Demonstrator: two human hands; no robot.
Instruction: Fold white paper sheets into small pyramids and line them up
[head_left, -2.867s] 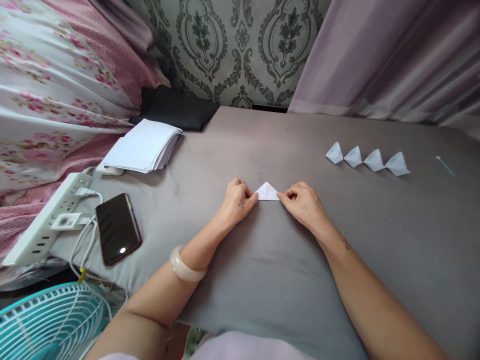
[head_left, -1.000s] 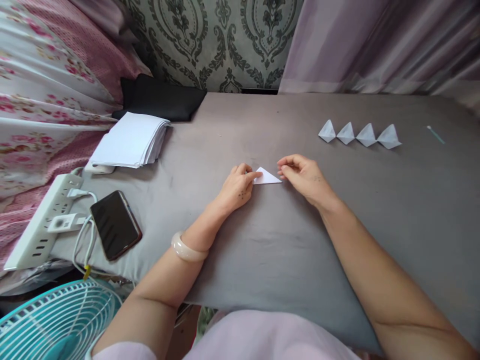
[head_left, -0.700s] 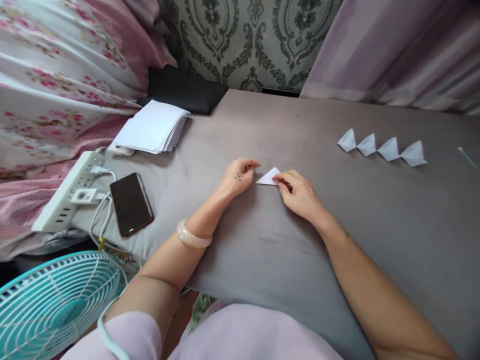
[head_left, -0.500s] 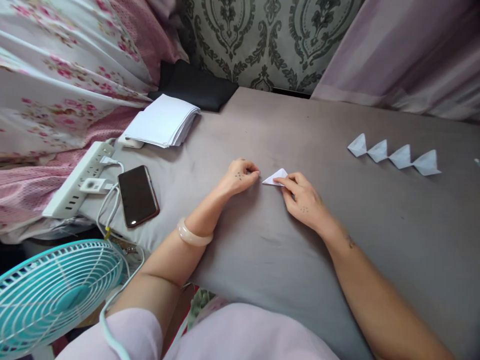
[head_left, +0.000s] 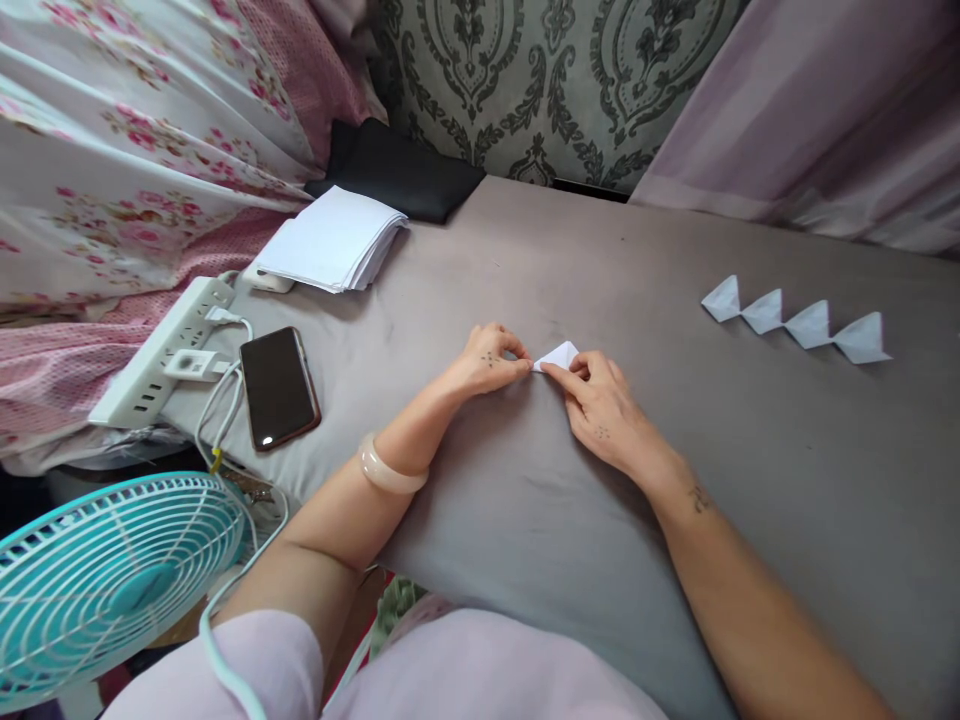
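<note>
A small piece of folded white paper [head_left: 559,354] lies on the grey cloth between my two hands. My left hand [head_left: 496,360], with a pale bangle [head_left: 388,470] on its forearm, pinches the paper's left tip between thumb and fingers. From the other side, my right hand [head_left: 606,405] grips the paper, its index finger pressed along the lower edge near the left tip. Part of the paper's right side is hidden behind the right fingers. Over to the right, a row of several folded white paper pieces [head_left: 808,325] stands on the cloth.
At the back left are a stack of white paper [head_left: 337,238] and a black folded item [head_left: 420,172]. A phone [head_left: 280,388], a white power strip [head_left: 161,352] with cables and a turquoise fan [head_left: 127,590] stand on my left. Grey cloth [head_left: 570,560] covers the surface.
My left hand has moved right and now touches the paper's left tip, where a gap was before. My right index finger has slid left along the paper's lower edge.
</note>
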